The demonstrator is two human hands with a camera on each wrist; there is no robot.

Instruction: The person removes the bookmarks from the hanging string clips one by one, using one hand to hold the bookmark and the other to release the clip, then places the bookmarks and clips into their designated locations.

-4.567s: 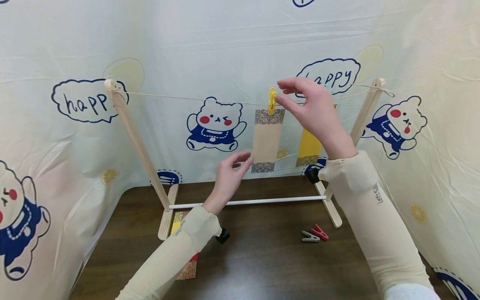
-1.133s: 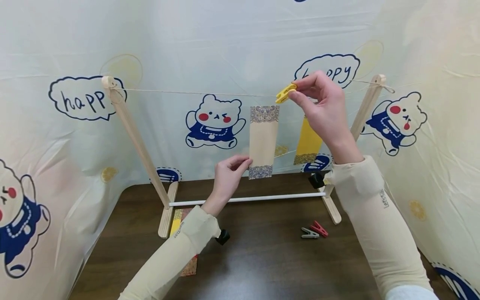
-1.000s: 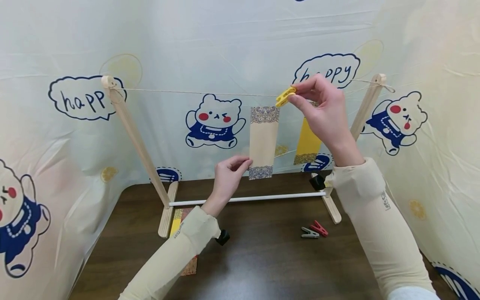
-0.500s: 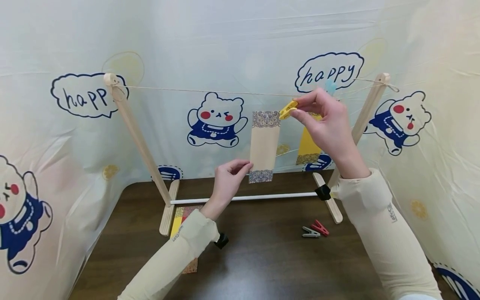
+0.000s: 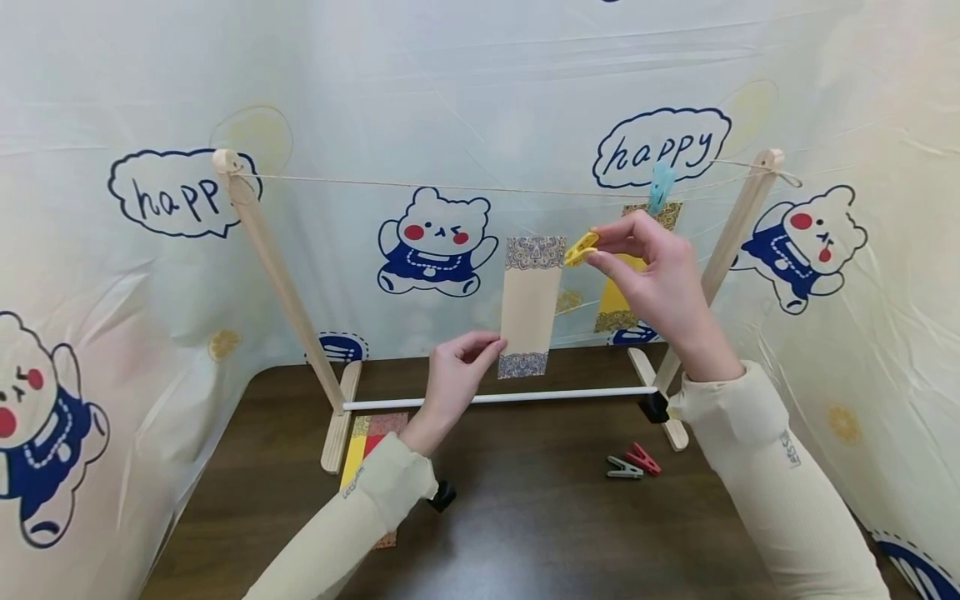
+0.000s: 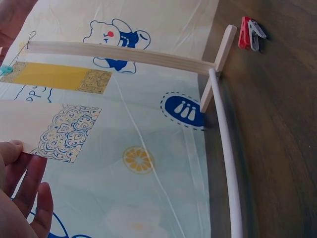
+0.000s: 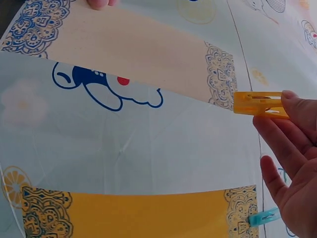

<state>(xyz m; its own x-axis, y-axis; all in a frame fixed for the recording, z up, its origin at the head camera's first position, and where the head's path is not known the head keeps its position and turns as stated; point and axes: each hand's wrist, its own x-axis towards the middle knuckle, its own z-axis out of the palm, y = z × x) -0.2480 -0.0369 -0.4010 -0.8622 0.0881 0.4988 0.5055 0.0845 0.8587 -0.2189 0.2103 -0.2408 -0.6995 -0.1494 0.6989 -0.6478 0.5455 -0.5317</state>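
My left hand (image 5: 459, 371) pinches the lower left edge of a beige paper card (image 5: 528, 304) with blue lace-patterned ends, held upright below the string (image 5: 420, 185). A yellow clothespin (image 5: 581, 248) is pinched between the thumb and fingers of my right hand (image 5: 660, 283), just right of the card's top corner. In the right wrist view the clothespin's tip meets or overlaps that corner; I cannot tell whether it bites the paper. Behind my right hand a yellow card (image 7: 148, 213) hangs from the string by a light blue clothespin (image 5: 661, 187).
The string runs between two wooden posts (image 5: 273, 275) joined low by a white rod (image 5: 555, 396). Grey (image 5: 625, 468) and red clothespins (image 5: 642, 458) lie on the dark table (image 5: 540, 517). Yellow (image 5: 358, 442) and red cards (image 5: 386, 425) lie partly under my left forearm.
Earlier the yellow clothespin stood on the string above the beige card. My right hand has taken it off, and clothespin and card have come down below the string, with my left hand gripping the card.
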